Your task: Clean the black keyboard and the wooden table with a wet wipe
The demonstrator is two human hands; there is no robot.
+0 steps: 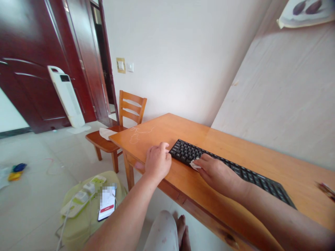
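A long black keyboard (187, 150) lies on the wooden table (180, 125), running from the middle toward the right. My left hand (159, 159) is at its left end, fingers curled and touching the corner and edge there. Between the fingers of my right hand (217, 170) is a crumpled white tissue (195, 165), pressed against the keyboard's near edge and lower keys. My right hand and forearm cover part of the keys in the middle.
A thin white string (134, 136) lies on the table's left end, and slim sticks (326, 190) lie at the right. A wooden chair (132, 108) stands beyond. A phone (107, 204) and a power strip (78, 198) rest on a green-covered stool (89, 232) at lower left.
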